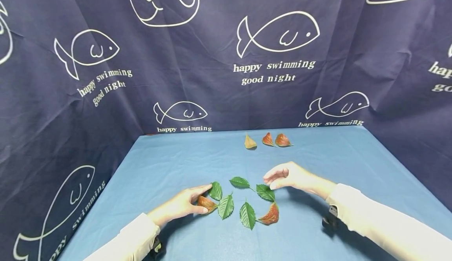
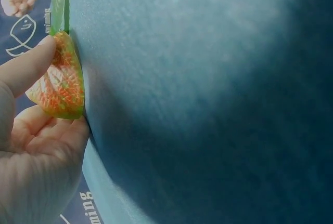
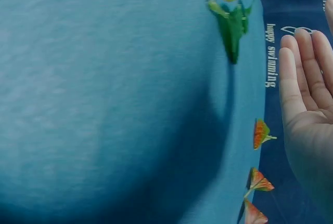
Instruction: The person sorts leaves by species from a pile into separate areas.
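Lead: Largest item?

Second: A dark blue curtain [image 1: 197, 76], printed with white fish outlines and lettering, hangs behind and to both sides of the blue table [image 1: 176, 151].

Lead: Next in size?

Second: The left sleeve [image 1: 125, 235] and the right sleeve [image 1: 399, 229], both pale, reach in over the table from the near side.

Lead: Condition of the left hand [image 1: 181, 203]?

Second: Low at the table, thumb and fingers parted, with the left red leaf [image 1: 208, 203] between them. The thumb touches that leaf; no firm grip is seen. One fingertip lies at the edge of the left green leaf [image 1: 215, 191]; contact there is unclear.

Lead: And the right hand [image 1: 294, 177]?

Second: Fingers extended and slightly bent, holding nothing. The thumb tip is just beside the right green leaf [image 1: 265, 193]; whether it touches, I cannot tell.

Lead: Position of the remaining leaves?

Second: The right red leaf [image 1: 270, 214] lies below the right green leaf, stems close together. The top green leaf [image 1: 239, 182] lies between the hands. Nearer the person are the middle green leaf [image 1: 226, 207], beside the left red leaf's tip, and the bottom green leaf [image 1: 247, 215].

Lead: Smallest in the head view?

Second: By the table's far edge, one yellow leaf [image 1: 250, 143] and two red leaves [image 1: 283, 140] in a row.
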Tool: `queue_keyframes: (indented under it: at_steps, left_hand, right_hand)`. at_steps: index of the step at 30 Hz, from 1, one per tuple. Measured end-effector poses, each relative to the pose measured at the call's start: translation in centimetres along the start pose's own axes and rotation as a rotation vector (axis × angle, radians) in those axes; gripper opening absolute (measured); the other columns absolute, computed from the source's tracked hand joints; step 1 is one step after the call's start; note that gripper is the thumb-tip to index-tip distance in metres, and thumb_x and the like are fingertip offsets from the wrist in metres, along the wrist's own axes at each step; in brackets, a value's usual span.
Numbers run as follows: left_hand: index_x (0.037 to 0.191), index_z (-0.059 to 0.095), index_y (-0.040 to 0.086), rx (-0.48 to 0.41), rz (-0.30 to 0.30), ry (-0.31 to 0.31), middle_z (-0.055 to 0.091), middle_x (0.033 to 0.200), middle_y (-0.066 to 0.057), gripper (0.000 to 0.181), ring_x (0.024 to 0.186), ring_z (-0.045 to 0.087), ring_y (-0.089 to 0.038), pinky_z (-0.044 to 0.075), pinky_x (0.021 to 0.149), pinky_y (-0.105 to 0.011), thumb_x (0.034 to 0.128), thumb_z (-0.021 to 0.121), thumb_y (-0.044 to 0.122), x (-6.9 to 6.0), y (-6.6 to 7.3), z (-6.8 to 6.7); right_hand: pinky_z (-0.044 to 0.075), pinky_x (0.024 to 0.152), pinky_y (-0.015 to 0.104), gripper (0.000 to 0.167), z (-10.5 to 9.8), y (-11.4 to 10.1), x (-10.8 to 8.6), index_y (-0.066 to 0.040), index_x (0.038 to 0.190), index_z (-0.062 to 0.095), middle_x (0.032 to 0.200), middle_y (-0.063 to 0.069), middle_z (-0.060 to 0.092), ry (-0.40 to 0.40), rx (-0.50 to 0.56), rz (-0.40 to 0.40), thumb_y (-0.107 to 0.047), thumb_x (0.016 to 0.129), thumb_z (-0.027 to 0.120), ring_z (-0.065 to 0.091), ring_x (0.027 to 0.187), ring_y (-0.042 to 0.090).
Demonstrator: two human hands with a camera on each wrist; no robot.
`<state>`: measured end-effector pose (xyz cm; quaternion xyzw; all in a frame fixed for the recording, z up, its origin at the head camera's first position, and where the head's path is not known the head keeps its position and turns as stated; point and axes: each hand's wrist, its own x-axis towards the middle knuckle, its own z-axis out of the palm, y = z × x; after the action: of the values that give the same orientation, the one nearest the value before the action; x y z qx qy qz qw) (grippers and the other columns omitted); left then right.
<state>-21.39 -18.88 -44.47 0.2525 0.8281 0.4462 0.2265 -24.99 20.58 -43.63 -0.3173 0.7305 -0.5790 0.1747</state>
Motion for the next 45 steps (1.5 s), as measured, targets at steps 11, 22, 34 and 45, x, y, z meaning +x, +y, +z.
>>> queue_keyframes:
  at_steps: [11,22,34,45]
  left_hand:
    - [0.151,0.033,0.007,0.014,-0.010,0.009,0.030,0.155,-0.022,0.076,0.143,0.028,-0.039,0.031,0.114,-0.053,0.0872,0.073,0.017,0.3,-0.4,0.1]
    - [0.151,0.033,0.006,0.021,0.000,0.012,0.030,0.155,-0.023,0.077,0.143,0.028,-0.040,0.032,0.113,-0.054,0.0868,0.073,0.017,0.2,-0.6,0.0]
    - [0.150,0.035,0.007,0.034,-0.005,0.029,0.033,0.155,-0.020,0.077,0.142,0.032,-0.038,0.032,0.113,-0.053,0.0858,0.075,0.020,0.1,-0.8,0.2]
    - [0.151,0.033,0.006,0.035,0.003,0.020,0.031,0.155,-0.022,0.077,0.142,0.030,-0.040,0.032,0.113,-0.055,0.0864,0.074,0.019,0.1,-0.6,0.1]
  right_hand:
    - [0.057,0.084,0.024,0.038,0.2,1.2,-1.4,0.018,0.115,0.060,0.110,0.037,0.063,-0.105,0.015,0.001,0.000,0.084,0.071,0.070,0.099,0.016]
    - [0.059,0.072,0.023,0.027,0.6,1.2,-2.0,0.017,0.103,0.066,0.096,0.032,0.068,-0.188,-0.046,-0.054,0.002,0.082,0.072,0.070,0.084,0.009]
    - [0.052,0.052,0.017,0.014,1.1,1.2,-2.2,0.005,0.093,0.072,0.088,0.023,0.069,-0.250,-0.135,-0.148,-0.004,0.083,0.074,0.060,0.071,-0.002]
    - [0.050,0.052,0.017,0.007,1.0,1.2,-2.1,0.006,0.088,0.071,0.083,0.026,0.066,-0.292,-0.094,-0.181,-0.001,0.084,0.071,0.057,0.071,-0.001]
